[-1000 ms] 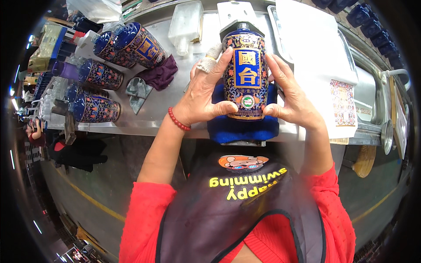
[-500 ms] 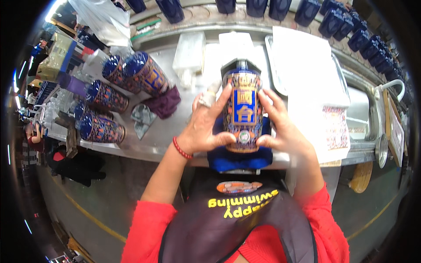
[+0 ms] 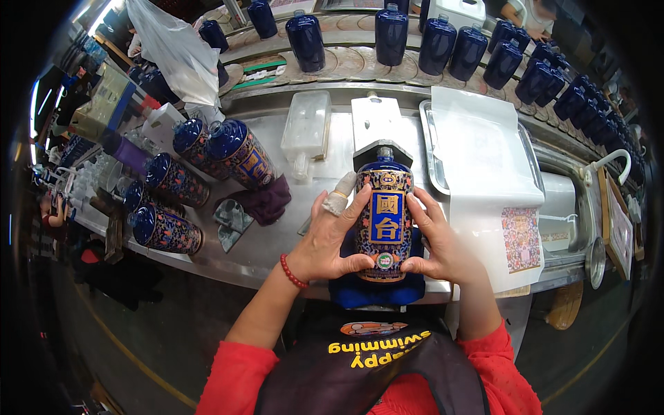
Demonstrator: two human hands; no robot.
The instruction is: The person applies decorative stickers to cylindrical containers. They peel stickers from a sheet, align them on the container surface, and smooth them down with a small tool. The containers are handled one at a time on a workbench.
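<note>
Holding the decorated blue bottle (image 3: 384,218) lying on a blue cloth pad (image 3: 377,289), we note both hands clamped on it. Left hand (image 3: 332,235): thumb curled under the base end, fingers (image 3: 349,207) spread along the left flank, one fingertip wrapped in white tape. Right hand (image 3: 434,238): thumb at the base end, fingers laid on the right flank. Beyond our fingertips, the bottle's neck points at a white plastic jig (image 3: 375,123). Left of our left fingers lie a purple rag (image 3: 266,200) and four patterned bottles (image 3: 200,183) on their sides. Right of our right fingers sits a metal tray (image 3: 430,145) with white sheets.
</note>
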